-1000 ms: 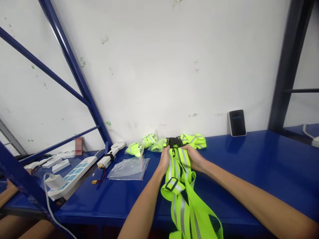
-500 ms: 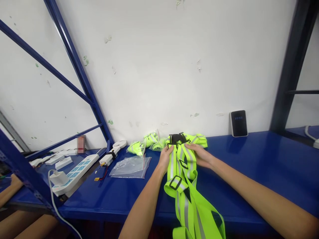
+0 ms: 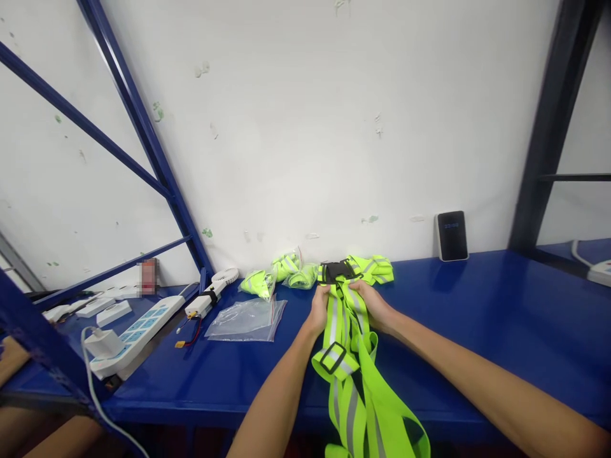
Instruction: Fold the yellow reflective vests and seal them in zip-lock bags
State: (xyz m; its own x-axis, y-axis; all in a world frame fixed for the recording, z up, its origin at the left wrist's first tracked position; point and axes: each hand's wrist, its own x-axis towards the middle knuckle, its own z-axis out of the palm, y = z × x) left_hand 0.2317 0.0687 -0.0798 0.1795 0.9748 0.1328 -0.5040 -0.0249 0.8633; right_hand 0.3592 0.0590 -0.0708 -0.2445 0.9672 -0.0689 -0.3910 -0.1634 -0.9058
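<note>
At the far left, another person's arm (image 3: 12, 359) showed behind the blue frame (image 3: 157, 165). A white power strip (image 3: 147, 327) lay along the table's left edge, and a handheld fan (image 3: 225, 275) pointed towards the back edge beside it. Next came clear bags (image 3: 243, 321), flat on the table (image 3: 477, 299), with three bagged bundles (image 3: 258, 284) of yellow-green webbing behind them near the back edge.

Right of those, the loose harness (image 3: 377, 394) stretched from near the back edge, past the front edge and out of view. The left hand (image 3: 319, 308) pinched its left side just below the black buckle (image 3: 337, 271); the right hand (image 3: 375, 305) gripped the other side, thumb on top, under-fingers hidden.

As far as could be judged, the upper straps had been drawn together side by side at the buckle, while the lower lengths remained twisted, looped and ungathered. Sideways room was tight on the left, where bags and bundles sat near, and generous on the right, bare blue running to the clock (image 3: 452, 235) at the back edge and on towards the right end.
</note>
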